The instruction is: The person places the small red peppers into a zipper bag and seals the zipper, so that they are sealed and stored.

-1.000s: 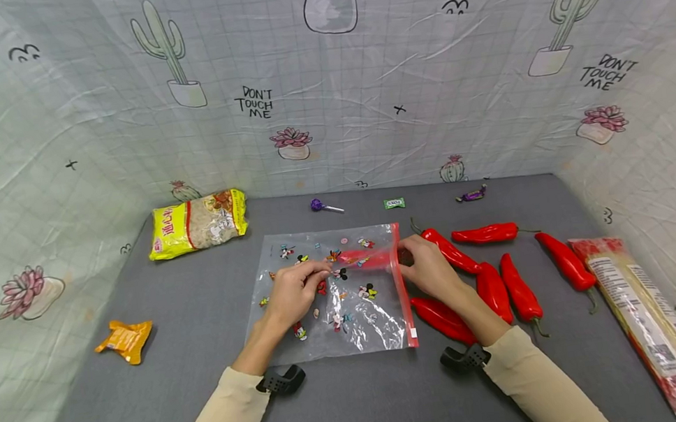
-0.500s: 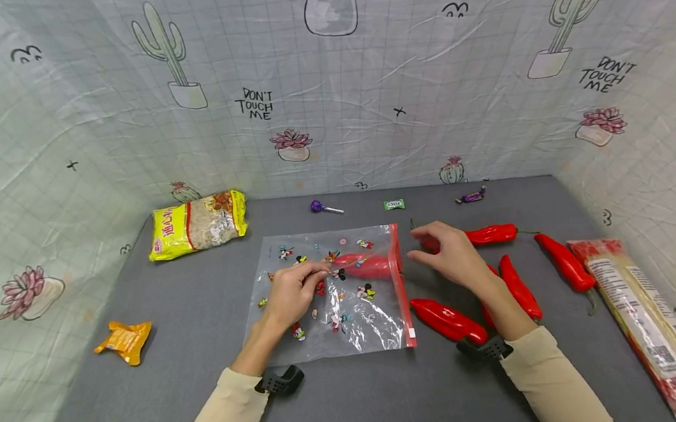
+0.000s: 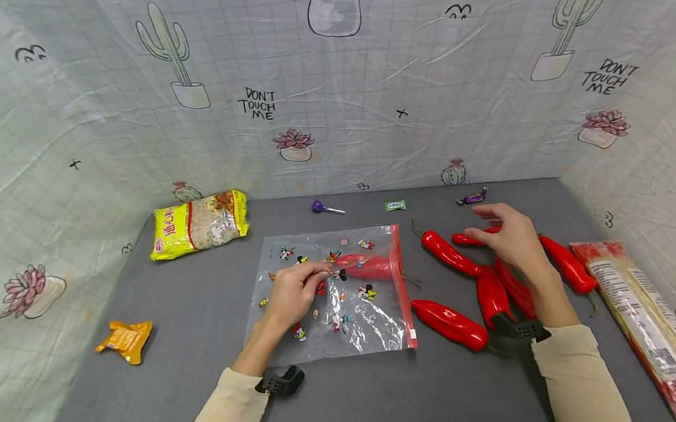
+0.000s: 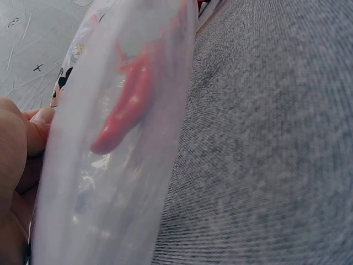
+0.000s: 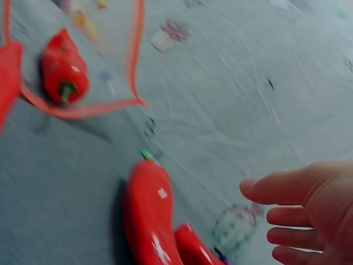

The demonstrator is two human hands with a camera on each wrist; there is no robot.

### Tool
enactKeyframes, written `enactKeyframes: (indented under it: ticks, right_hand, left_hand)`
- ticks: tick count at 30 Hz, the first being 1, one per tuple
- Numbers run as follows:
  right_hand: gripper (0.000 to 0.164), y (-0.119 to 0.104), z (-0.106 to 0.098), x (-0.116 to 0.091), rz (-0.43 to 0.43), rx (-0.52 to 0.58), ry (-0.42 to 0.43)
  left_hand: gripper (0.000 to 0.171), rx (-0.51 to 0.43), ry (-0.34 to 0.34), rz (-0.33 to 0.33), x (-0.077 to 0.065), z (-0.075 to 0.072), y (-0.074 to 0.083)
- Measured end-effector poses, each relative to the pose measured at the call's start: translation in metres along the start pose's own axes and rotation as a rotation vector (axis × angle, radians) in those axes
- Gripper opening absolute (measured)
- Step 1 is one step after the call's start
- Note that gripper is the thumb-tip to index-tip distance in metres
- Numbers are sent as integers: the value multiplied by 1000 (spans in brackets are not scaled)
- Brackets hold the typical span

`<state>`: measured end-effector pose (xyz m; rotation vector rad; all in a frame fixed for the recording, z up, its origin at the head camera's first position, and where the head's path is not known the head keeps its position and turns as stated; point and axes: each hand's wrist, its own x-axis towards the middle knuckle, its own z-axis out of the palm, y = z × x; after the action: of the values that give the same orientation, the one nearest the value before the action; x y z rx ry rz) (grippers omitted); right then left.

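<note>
My left hand (image 3: 291, 294) pinches the upper layer of a clear zip bag (image 3: 384, 325) printed with cartoon figures. Inside the bag lies a red chili pepper (image 3: 364, 267), its stem poking out past the red zip edge on the right. The left wrist view shows that pepper (image 4: 129, 99) through the lifted plastic, beside my thumb. With fingers apart and holding nothing, my right hand (image 3: 514, 238) hovers over the peppers right of the bag, partly covering a sideways chili pepper (image 3: 468, 240). In the right wrist view the bag mouth gapes around the bagged pepper (image 5: 65, 66).
Several more red peppers lie right of the bag, one (image 3: 450, 324) close to its zip edge. Along the back are a yellow bag (image 3: 197, 225), a lollipop (image 3: 318, 206) and two wrapped candies. An orange packet (image 3: 126, 341) lies left; a long noodle-like pack (image 3: 656, 327) lies right.
My right hand has let go of the pepper at the bag mouth and moved right, over the other peppers. The pepper stays in the bag; my left hand keeps its pinch.
</note>
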<state>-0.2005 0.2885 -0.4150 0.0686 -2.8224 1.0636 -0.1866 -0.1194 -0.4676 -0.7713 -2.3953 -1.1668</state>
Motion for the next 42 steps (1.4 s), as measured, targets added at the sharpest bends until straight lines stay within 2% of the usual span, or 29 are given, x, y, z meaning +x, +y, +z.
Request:
enactKeyframes:
  ticks: [8, 15, 23, 28, 35, 42]
  right_hand:
    - [52, 32, -17, 2, 94, -79, -37]
    - [47, 55, -18, 4, 78, -206, -93]
    - [44, 64, -15, 6, 79, -234, -87]
    - [45, 65, -16, 5, 106, -226, -113]
    - [42, 49, -28, 0, 75, -168, -83]
    - [43, 24, -39, -4, 36, -103, -201]
  left_hand:
    - [7, 14, -6, -6, -1, 0, -2]
    - [7, 23, -7, -9, -2, -1, -1]
    - [8, 30, -7, -19, -2, 0, -1]
    - [7, 17, -5, -14, -1, 1, -2]
    - [8, 19, -3, -13, 0, 1, -3]
    - [7, 21, -1, -6, -1, 1, -5]
